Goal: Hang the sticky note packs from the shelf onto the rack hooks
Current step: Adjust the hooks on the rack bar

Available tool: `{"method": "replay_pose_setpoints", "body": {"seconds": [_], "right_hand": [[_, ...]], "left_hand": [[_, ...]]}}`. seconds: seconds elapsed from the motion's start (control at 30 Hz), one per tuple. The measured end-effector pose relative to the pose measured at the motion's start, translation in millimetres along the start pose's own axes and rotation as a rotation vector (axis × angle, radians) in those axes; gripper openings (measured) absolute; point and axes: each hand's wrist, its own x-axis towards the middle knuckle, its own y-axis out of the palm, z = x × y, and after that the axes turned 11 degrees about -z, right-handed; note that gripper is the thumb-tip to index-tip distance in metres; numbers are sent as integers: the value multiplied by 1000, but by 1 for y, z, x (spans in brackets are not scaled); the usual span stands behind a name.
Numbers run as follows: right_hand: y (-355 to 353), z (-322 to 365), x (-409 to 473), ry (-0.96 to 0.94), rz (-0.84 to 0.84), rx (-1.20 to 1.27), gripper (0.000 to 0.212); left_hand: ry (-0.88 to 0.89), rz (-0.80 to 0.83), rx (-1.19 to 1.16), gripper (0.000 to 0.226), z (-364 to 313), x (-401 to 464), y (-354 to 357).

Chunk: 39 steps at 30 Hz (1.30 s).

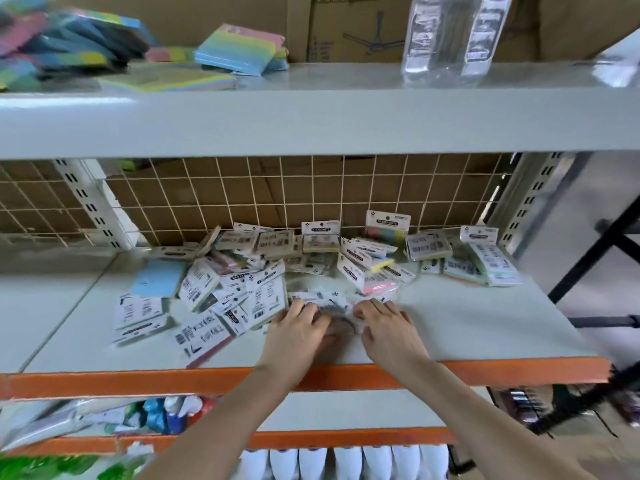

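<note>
Many sticky note packs (242,271) in clear wrappers with white header cards lie heaped on the grey middle shelf (467,323). My left hand (298,327) and my right hand (384,323) rest side by side at the front of the heap, fingers curled over a few packs (332,301) lying flat there. Blur hides whether the fingers grip them or only press on them. A white wire grid panel (277,195) forms the back of the shelf. No rack hooks are in view.
The upper shelf (311,116) carries loose coloured pads (239,46) and a clear plastic bottle pack (450,36) before cardboard boxes. An orange beam (138,379) edges the middle shelf. Below are packaged goods (166,414) and white bottles (346,462). A dark stand (595,258) is at right.
</note>
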Motion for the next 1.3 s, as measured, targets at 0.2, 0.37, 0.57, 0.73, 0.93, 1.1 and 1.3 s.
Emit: {"method": "replay_pose_setpoints", "body": {"seconds": [0.2,0.37,0.57,0.73,0.93,1.1,1.3], "right_hand": [[0,-1,-12,107,51,-57,54],[-3,9,-15,120,-8,-98,43],[-13,18,-31,6,-71,-204,29],[-29,22,-36,122,-290,-78,16],[-45,6,-20,601,-485,359,28],[-52,-10,-16,1089,-524,1121,27],[-72,0,-17,1206,-497,1845,11]], "left_hand": [[-196,-173,-317,18,17,-4,-15],[-411,-133,-573,9,28,-13,-20],[-802,-82,-983,47,27,-15,-20],[-1008,-2,-1139,39,29,-21,-10],[-1097,113,-1309,14,25,-17,-8],[-1188,243,-1427,14,13,-6,-7],[-1324,354,-1761,10,-18,21,-12]]}}
